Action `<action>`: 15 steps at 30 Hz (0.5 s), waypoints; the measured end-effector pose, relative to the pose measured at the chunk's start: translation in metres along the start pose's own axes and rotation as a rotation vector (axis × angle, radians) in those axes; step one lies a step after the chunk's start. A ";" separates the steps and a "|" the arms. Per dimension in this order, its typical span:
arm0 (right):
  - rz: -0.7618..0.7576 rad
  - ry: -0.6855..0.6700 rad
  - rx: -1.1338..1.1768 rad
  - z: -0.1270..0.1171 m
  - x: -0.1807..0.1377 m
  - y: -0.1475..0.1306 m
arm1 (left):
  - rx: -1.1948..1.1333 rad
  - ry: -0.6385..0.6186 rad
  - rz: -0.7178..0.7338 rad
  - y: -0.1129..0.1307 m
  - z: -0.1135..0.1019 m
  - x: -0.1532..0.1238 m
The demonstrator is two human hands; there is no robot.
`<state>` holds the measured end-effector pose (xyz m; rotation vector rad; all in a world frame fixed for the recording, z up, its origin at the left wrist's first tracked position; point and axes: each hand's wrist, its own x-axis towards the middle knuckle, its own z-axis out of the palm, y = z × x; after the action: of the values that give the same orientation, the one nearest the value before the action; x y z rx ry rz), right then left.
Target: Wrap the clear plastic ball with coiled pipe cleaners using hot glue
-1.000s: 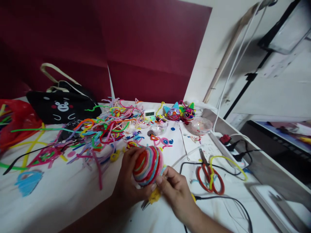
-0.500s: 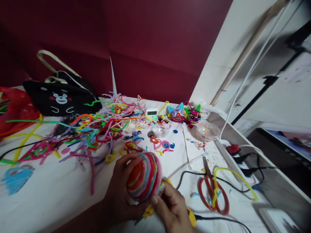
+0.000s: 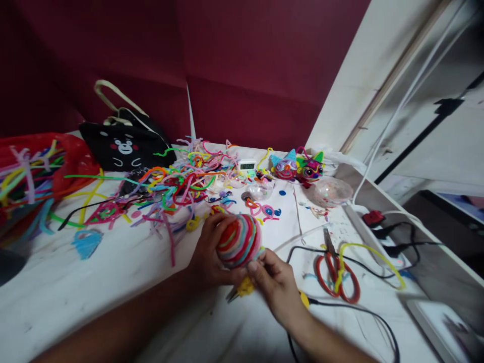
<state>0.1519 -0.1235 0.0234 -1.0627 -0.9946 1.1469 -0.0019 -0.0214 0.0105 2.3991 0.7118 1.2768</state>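
My left hand is wrapped round a ball of striped pipe cleaners in red, pink, blue and yellow, held just above the white table. My right hand pinches the ball's lower right edge with thumb and fingers closed. A yellow fuzzy piece lies right under the ball, between the two hands. A thin metal tip shows beside it.
A heap of loose pipe cleaners covers the middle. Red scissors with a yellow pipe cleaner lie right, among black cables. Two pipe-cleaner animal heads, a clear bowl, a small clock, a black bear bag and a red bag stand behind.
The view has swung left, showing more of the red bag. Both hands still hold the ball, which has turned slightly and sits a little higher in the picture.
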 end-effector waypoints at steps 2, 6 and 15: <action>0.002 -0.009 0.046 0.002 0.002 -0.004 | -0.010 -0.020 -0.003 -0.001 -0.002 0.001; 0.000 -0.001 0.095 0.004 0.003 -0.008 | -0.036 -0.032 -0.036 0.002 -0.005 0.005; 0.019 -0.025 0.149 0.003 0.000 -0.006 | -0.074 -0.038 -0.020 0.004 -0.005 0.006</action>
<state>0.1499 -0.1232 0.0299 -0.9419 -0.9054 1.2330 -0.0024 -0.0216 0.0193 2.3450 0.6647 1.2246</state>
